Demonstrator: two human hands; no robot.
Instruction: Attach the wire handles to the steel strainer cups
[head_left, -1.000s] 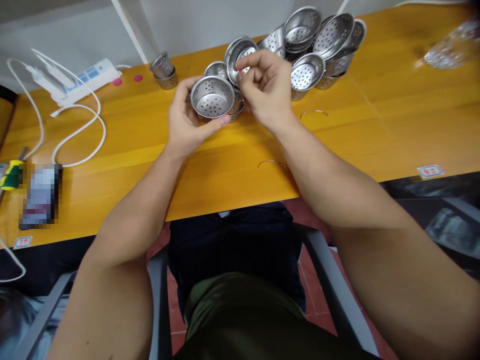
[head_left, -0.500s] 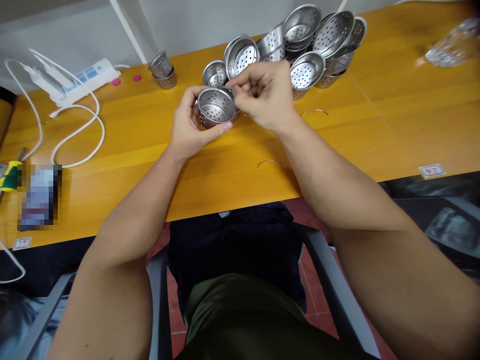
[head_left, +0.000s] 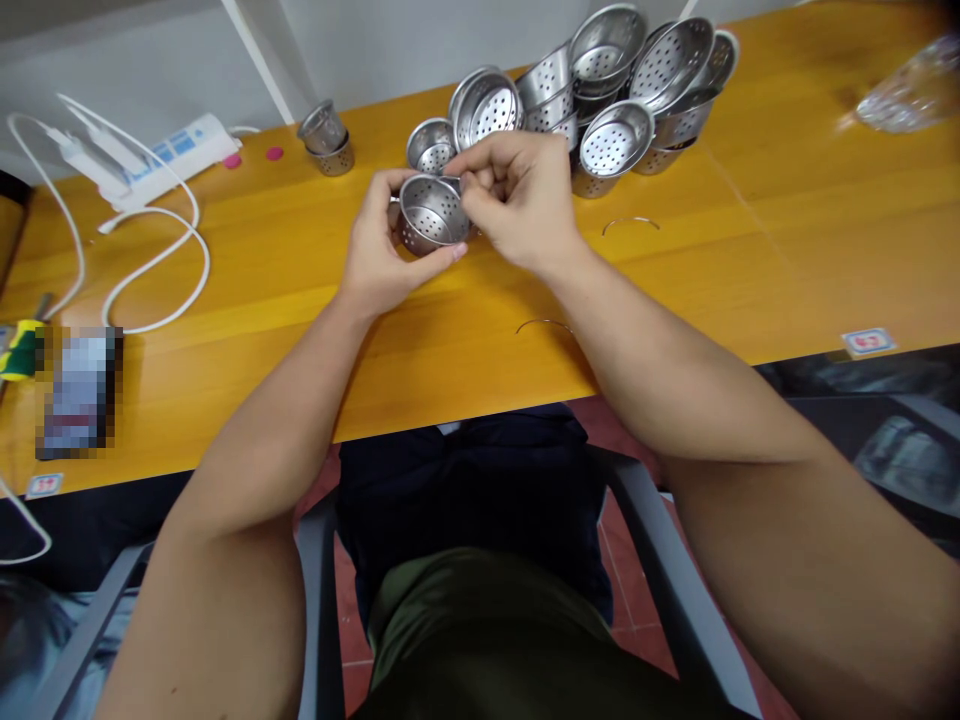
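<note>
My left hand (head_left: 375,245) wraps round a small perforated metal strainer cup (head_left: 431,215), thumb along its near side and fingers on its far left. The cup's open top faces me, tilted. At its right rim, my right hand (head_left: 521,195) pinches a thin metal wire (head_left: 452,181) between thumb and forefinger; most of that wire is hidden by the fingers. A thin curved wire (head_left: 631,220) lies on the table to the right of this hand. Another curved wire (head_left: 544,323) lies nearer me, partly behind my right forearm.
Several perforated cups (head_left: 606,145) stand stacked along the back of the wooden table (head_left: 750,270). Two smaller cups (head_left: 330,155) sit nested at the back left. A white power strip (head_left: 176,155) with cables, a blurred-out phone (head_left: 79,395) and clear plastic (head_left: 911,95) lie around.
My right hand has shifted slightly left along the cup's rim, still pinching the wire. My left hand keeps its hold on the cup. The view has moved a little.
</note>
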